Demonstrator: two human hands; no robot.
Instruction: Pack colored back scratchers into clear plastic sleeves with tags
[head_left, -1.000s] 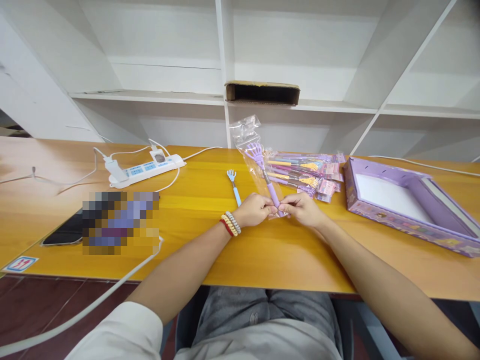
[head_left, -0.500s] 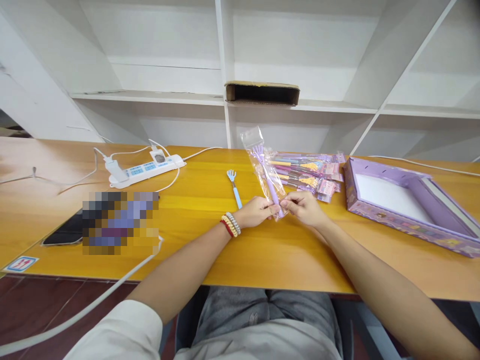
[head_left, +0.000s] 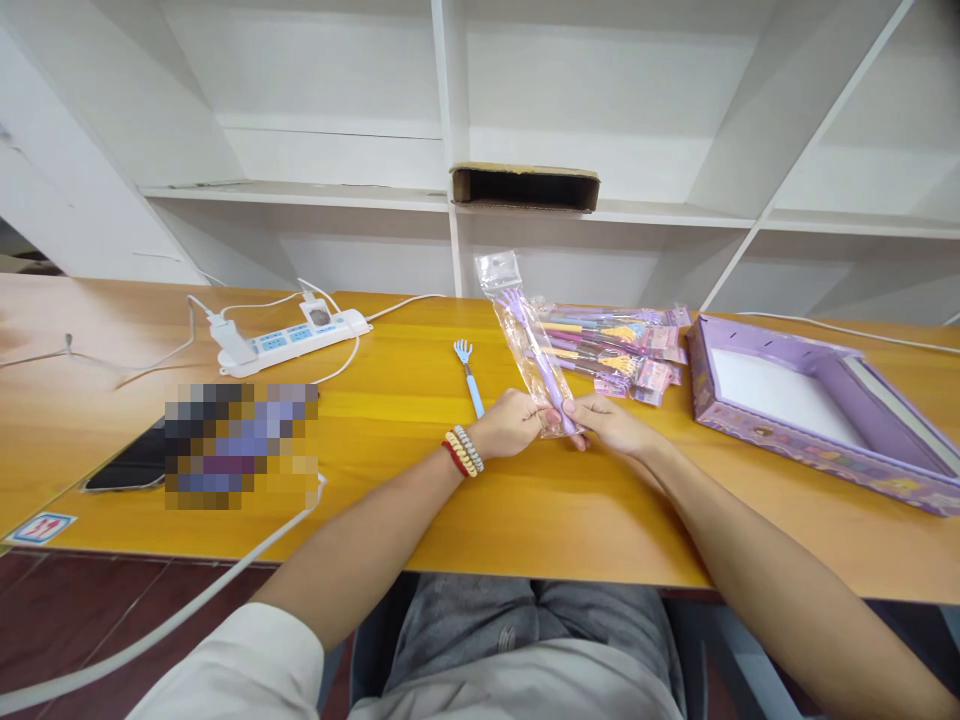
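Note:
A purple back scratcher [head_left: 545,362] lies inside a clear plastic bag [head_left: 499,268], its hand-shaped end pointing up and away from me. My left hand [head_left: 513,424] pinches the bag's lower end from the left. From the right, my right hand [head_left: 604,424] grips the same lower end, thumb on top of the handle. An unbagged blue back scratcher [head_left: 470,378] rests on the table just beyond my left hand. Several bagged back scratchers [head_left: 616,345] in purple, yellow and blue are piled behind my right hand.
On the right stands an open purple box [head_left: 795,440]. A white power strip [head_left: 296,342] with plugs and cables sits at the left, behind a dark phone [head_left: 127,460] and a blurred-out patch. A cardboard box [head_left: 525,188] rests on the white shelf [head_left: 337,197] at the back.
The bagged purple back scratcher has tilted slightly further left at its top. My right hand has shifted its grip, and its thumb now lies over the handle's end.

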